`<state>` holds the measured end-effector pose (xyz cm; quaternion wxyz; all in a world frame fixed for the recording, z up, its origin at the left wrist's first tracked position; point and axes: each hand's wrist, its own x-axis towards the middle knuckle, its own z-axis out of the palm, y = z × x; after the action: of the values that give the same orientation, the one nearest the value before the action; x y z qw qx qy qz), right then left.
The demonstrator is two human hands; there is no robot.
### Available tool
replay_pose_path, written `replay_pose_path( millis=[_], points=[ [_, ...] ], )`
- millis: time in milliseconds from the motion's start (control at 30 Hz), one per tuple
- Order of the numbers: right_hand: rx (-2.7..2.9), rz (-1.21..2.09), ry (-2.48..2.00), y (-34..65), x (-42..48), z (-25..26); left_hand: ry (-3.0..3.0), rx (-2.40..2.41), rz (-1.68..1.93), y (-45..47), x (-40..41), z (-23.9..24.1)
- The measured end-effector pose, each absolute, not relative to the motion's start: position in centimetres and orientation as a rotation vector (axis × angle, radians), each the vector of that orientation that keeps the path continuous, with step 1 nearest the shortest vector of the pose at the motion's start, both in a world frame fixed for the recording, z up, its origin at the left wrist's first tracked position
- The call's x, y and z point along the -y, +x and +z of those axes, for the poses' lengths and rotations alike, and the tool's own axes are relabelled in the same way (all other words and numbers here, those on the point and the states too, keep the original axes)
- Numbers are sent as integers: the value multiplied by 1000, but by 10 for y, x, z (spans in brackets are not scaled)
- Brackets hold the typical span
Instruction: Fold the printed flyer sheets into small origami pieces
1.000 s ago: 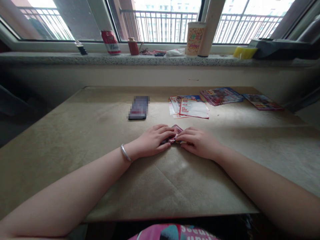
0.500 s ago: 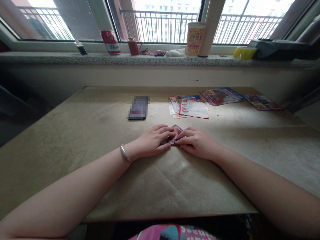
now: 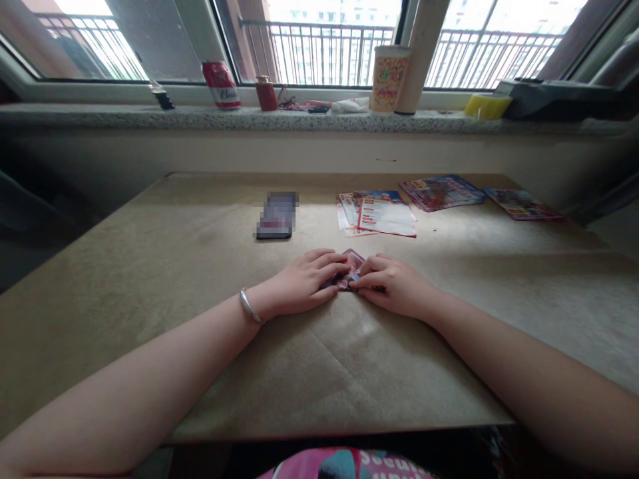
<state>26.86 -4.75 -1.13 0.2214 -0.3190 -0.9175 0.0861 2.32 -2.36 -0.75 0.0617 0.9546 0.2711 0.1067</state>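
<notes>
A small folded piece of pink and red printed paper point(image 3: 352, 264) lies on the brown table point(image 3: 174, 266) at the centre. My left hand point(image 3: 304, 283), a silver bracelet on its wrist, lies over the paper's left part with the fingers pressed down on it. My right hand point(image 3: 394, 285) meets it from the right, its fingertips pinched on the paper's right edge. Most of the paper is hidden under the fingers.
A dark phone point(image 3: 276, 214) lies beyond the hands. Printed leaflets point(image 3: 384, 214), point(image 3: 442, 191), point(image 3: 522, 203) are spread at the back right. The windowsill carries a red can point(image 3: 220, 84), a small red jar point(image 3: 266, 94), a paper cup point(image 3: 389, 78) and a yellow object point(image 3: 486, 106).
My right hand's fingers have crept a little to the left along the folded paper. My left hand has stayed where it was.
</notes>
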Motion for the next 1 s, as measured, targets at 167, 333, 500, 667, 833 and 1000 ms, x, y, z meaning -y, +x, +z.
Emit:
replay_pose_path(
  millis=[167, 333, 500, 667, 833, 1000],
  points=[
    [2551, 200, -883, 269, 49, -9, 2931, -824, 349, 24, 26, -7],
    [2563, 85, -921, 269, 46, -8, 2967, -927, 425, 25, 27, -6],
    [2518, 33, -997, 270, 38, -12, 3000, -932, 563, 27, 23, -6],
    [2493, 64, -1014, 270, 34, -13, 3009, -860, 554, 29, 22, -6],
    [2498, 69, -1055, 270, 36, -11, 3016, -787, 566, 30, 21, -6],
    [2511, 14, -1070, 269, 38, -10, 2976, -703, 581, 30, 21, -6]
  ],
)
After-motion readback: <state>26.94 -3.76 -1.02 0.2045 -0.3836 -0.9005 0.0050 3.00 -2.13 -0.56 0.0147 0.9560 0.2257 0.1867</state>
